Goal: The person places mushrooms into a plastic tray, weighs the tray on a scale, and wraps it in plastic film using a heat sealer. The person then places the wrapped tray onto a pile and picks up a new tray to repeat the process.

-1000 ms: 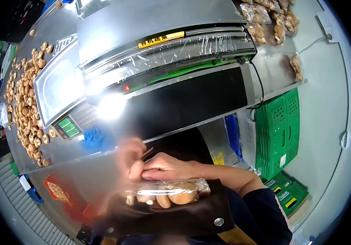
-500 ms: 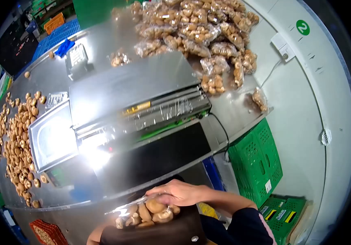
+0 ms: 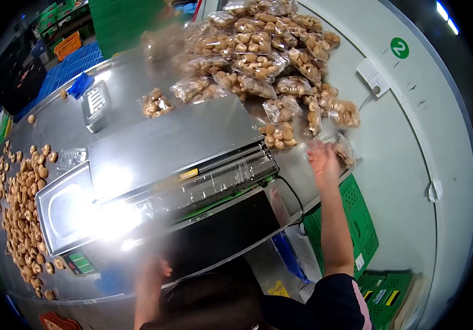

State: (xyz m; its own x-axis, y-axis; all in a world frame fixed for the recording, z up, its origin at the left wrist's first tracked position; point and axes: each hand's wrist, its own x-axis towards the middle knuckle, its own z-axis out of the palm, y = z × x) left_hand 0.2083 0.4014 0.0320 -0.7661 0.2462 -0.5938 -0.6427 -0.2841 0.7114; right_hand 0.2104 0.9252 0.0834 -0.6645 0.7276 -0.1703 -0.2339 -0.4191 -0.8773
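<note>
My right hand [image 3: 324, 159] is stretched out at the right end of the steel table, fingers apart and holding nothing. Just above it a wrapped pack of mushrooms [image 3: 345, 113] lies at the edge of the pile of wrapped mushroom packs [image 3: 258, 60]. Another wrapped pack [image 3: 345, 151] sits right beside my fingers. Low in the view, my left hand [image 3: 156, 272] is smeared by motion at the front edge of the wrapping machine [image 3: 178, 140]. Its fingers are too blurred to make out, and clear film [image 3: 231, 184] stretches along the machine's front.
Loose mushrooms [image 3: 24, 214] cover the table's left side beside a metal tray [image 3: 63, 209]. Clear plastic trays [image 3: 96, 107] and a blue glove [image 3: 80, 86] lie behind. A black cable [image 3: 297, 192] hangs over the front edge, above green crates [image 3: 352, 220].
My hands have parted. The pack they held near my body is gone from there, and a pack now lies at the pile's right edge. My right hand has reached out to the right, empty.
</note>
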